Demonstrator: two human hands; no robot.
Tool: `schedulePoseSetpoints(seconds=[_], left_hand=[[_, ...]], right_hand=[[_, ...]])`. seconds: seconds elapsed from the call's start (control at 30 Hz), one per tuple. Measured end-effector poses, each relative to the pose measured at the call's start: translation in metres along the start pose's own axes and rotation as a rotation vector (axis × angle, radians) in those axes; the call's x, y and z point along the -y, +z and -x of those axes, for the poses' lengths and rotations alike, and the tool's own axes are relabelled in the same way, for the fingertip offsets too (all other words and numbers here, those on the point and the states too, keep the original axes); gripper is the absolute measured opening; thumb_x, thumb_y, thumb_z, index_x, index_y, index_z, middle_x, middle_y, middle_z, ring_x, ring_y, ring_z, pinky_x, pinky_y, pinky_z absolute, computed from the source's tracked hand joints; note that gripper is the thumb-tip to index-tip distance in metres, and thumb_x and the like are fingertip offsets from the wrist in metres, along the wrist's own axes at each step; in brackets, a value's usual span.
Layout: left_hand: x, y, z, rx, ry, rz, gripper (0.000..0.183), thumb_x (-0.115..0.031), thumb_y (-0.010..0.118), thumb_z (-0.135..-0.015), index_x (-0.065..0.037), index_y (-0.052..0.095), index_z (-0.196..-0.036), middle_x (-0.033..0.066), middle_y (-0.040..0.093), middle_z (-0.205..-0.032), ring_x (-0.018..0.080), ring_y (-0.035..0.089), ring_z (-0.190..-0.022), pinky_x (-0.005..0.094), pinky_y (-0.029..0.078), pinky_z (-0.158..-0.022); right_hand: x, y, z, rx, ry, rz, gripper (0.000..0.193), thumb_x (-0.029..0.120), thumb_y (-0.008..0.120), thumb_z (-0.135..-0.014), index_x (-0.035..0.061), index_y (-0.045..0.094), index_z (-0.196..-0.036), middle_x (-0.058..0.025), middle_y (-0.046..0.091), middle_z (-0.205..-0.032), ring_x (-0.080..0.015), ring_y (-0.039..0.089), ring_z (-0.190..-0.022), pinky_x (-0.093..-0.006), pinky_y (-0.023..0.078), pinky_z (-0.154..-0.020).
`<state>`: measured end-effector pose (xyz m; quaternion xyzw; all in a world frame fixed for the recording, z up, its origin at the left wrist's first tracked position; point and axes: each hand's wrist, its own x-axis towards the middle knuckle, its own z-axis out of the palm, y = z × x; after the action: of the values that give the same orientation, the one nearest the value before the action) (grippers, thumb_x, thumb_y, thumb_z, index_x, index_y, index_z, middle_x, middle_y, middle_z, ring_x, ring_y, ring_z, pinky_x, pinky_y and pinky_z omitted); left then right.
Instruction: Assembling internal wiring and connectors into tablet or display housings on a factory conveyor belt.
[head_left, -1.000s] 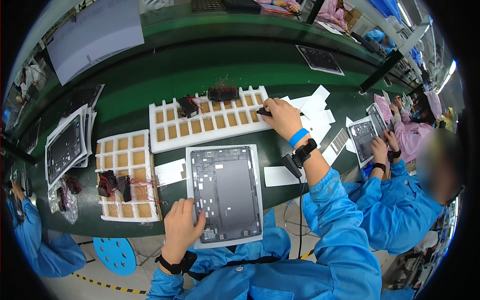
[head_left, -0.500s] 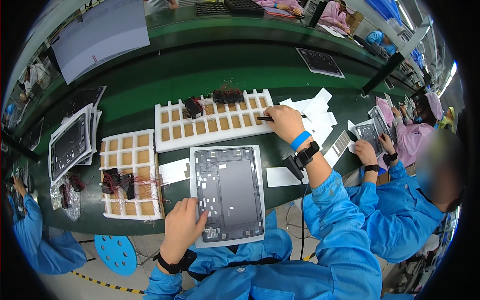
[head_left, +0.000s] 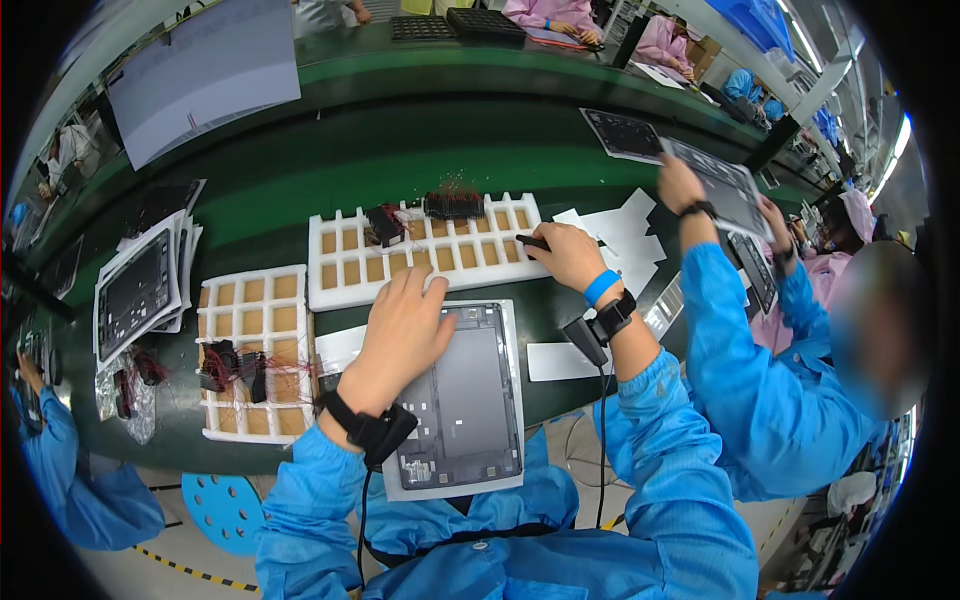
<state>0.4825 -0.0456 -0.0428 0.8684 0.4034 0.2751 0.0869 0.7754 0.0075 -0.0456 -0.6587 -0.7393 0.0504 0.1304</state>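
In front of me a dark grey tablet back cover (head_left: 480,400) lies on a white backing sheet, with small white pieces along its left side. My left hand (head_left: 402,325) hovers over its upper left part, fingers stretched out toward the white foam tray, apparently holding nothing. My right hand (head_left: 568,258) is closed round a black pen-shaped tool (head_left: 534,242) by the tray's right end. That long foam tray (head_left: 375,293) has brown-bottomed compartments. Black parts with thin red wires (head_left: 453,206) lie across some of them. My left palm and wrist hide the cover's upper left corner.
A second foam tray (head_left: 250,435) with wired black parts stands at left, beside a plastic bag (head_left: 140,405) and stacked covers (head_left: 138,290). White sheets (head_left: 615,240) lie at right. A co-worker on my right holds up another cover (head_left: 718,188). A blue stool (head_left: 222,510) stands below.
My left hand has moved up from the cover's left edge to its top, near the tray. My right hand has barely moved. The co-worker has raised a cover toward the far right.
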Motion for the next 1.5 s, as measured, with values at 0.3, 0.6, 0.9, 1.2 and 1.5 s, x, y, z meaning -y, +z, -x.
schedulePoseSetpoints(seconds=[0.3,0.6,0.9,1.2,1.5], left_hand=[[-0.018,-0.009,0.001,0.024,-0.208,0.487,0.029,-0.021,0.068,-0.094,0.001,0.061,-0.111,0.0166,0.067,-0.105,0.0281,0.067,-0.089,0.0333,0.053,-0.081],[-0.026,-0.005,0.051,0.241,-0.614,1.113,0.018,-0.018,0.056,-0.104,0.0,0.056,-0.099,0.0075,0.07,-0.087,0.0096,0.062,-0.07,0.0243,0.048,-0.062],[-0.006,-0.022,0.068,0.016,-0.174,-0.005,0.034,-0.009,0.073,-0.08,0.002,0.061,-0.11,0.0189,0.061,-0.122,0.0345,0.058,-0.115,0.043,0.049,-0.093],[0.01,-0.007,0.078,0.063,-0.124,-0.04,0.045,-0.011,0.074,-0.079,0.005,0.059,-0.118,0.019,0.056,-0.132,0.0338,0.058,-0.118,0.0386,0.051,-0.098],[0.009,-0.009,0.079,0.081,-0.107,-0.018,0.048,-0.011,0.073,-0.079,0.005,0.057,-0.122,0.02,0.054,-0.134,0.0345,0.058,-0.118,0.0383,0.052,-0.096]], right_hand=[[0.051,-0.027,0.059,0.032,0.364,-1.203,0.028,0.023,0.07,-0.094,-0.003,0.071,-0.105,-0.0019,0.07,-0.083,-0.0069,0.057,-0.065,-0.0212,0.045,-0.06],[0.119,0.011,0.107,0.291,0.069,-1.192,0.037,0.017,0.062,-0.101,0.0012,0.058,-0.134,-0.0053,0.069,-0.102,-0.009,0.062,-0.094,-0.0255,0.05,-0.084],[0.122,0.035,0.051,-0.251,-0.333,-0.442,0.014,0.01,0.075,-0.082,0.0044,0.072,-0.094,-0.0078,0.07,-0.089,-0.0247,0.066,-0.081,-0.035,0.054,-0.069],[0.128,0.055,0.045,-0.179,-0.729,0.054,0.013,0.007,0.067,-0.077,0.0049,0.07,-0.089,-0.002,0.062,-0.083,-0.0193,0.063,-0.081,-0.0303,0.056,-0.06],[0.127,0.062,0.053,-0.174,-0.634,0.069,0.021,0.013,0.071,-0.079,0.0013,0.07,-0.096,-0.0029,0.059,-0.085,-0.0184,0.062,-0.082,-0.0308,0.056,-0.058]])
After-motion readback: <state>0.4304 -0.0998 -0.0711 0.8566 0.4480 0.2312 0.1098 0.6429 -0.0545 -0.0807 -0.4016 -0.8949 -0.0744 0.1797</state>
